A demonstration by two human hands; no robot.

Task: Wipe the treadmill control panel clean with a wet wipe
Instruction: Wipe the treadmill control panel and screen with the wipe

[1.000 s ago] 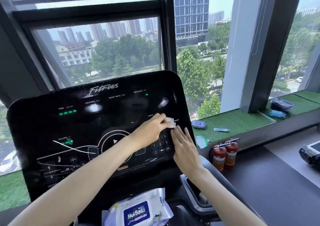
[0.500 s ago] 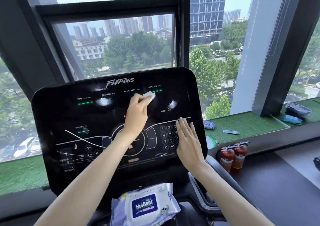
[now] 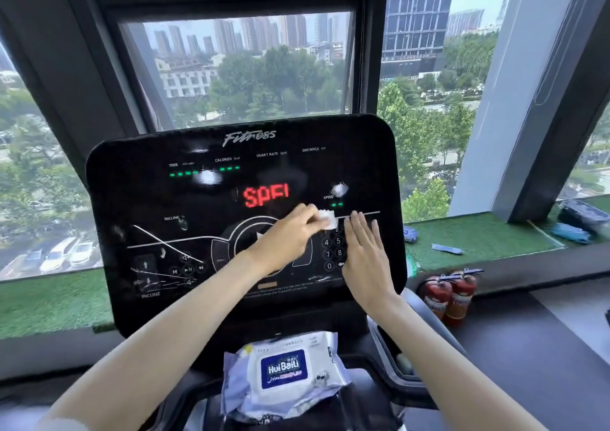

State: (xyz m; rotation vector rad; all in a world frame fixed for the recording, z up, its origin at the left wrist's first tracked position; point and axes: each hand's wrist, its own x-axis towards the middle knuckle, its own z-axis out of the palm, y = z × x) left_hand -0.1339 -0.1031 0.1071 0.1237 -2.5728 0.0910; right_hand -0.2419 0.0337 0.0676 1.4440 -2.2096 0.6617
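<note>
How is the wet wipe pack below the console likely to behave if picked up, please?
The wet wipe pack looks crinkled, so it would probably sag. Its glossy film may be slippery. Lying flat, it seems unlikely to roll.

On turf-covered window ledge (image 3: 478, 235): small blue packet (image 3: 410, 233), pale blue strip (image 3: 447, 249) lying flat, dark tray (image 3: 582, 214) far right. On treadmill shelf (image 3: 366, 394): HuiBaiLi wet-wipe pack (image 3: 284, 373), label up. On dark floor (image 3: 515, 348): two red fire extinguishers (image 3: 460, 295), upright.
</note>
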